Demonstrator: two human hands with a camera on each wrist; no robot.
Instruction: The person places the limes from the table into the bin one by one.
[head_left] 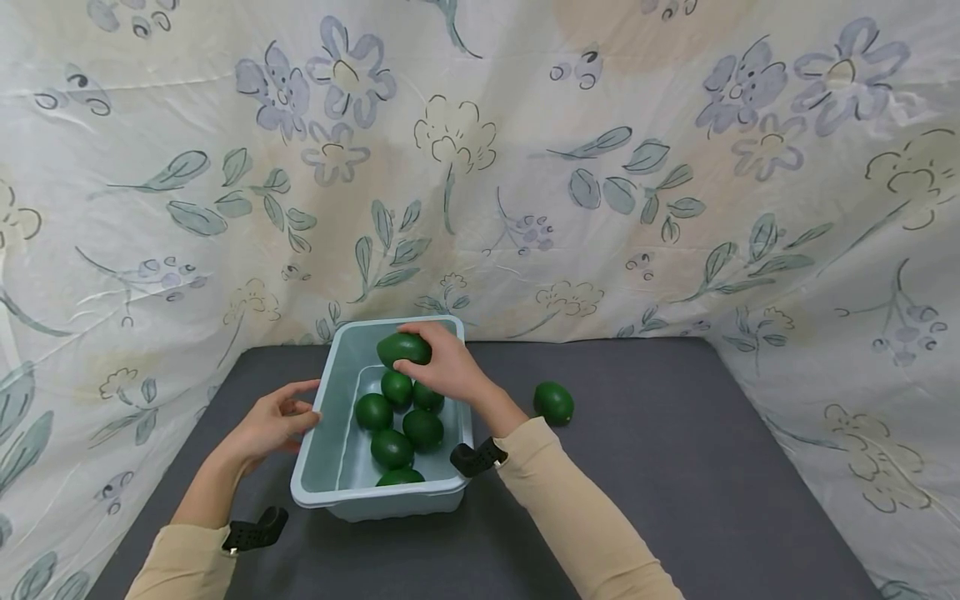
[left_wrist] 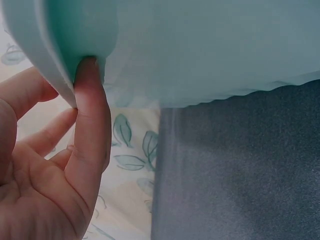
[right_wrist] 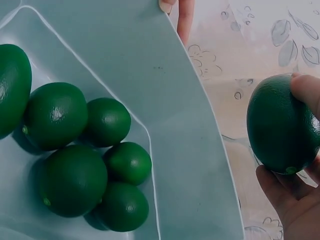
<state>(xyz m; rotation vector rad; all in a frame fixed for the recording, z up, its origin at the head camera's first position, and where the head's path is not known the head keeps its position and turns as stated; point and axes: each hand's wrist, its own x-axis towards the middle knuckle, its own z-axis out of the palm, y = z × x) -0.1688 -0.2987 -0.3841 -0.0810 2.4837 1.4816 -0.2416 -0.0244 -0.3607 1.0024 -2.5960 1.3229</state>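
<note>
- Six green fruits [head_left: 408,429] already lie in the pale blue tub [head_left: 330,450], and one more [head_left: 553,402] sits out on the grey table [head_left: 675,467], to the right.
- Right hand [head_left: 447,367] curls its fingers round another green fruit [head_left: 403,348], held above the tub's far end.
- Left hand [head_left: 273,423], fingers relaxed and spread, presses a fingertip [left_wrist: 90,67] under the tub's left rim.

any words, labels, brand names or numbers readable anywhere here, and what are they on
None can be read in any view.
The pale blue bin, the green fruits in it and the one in the right hand show no label or sticker.
The floral cloth carries only drawn flowers and leaves.
The black wrist straps show no legible marking.
</note>
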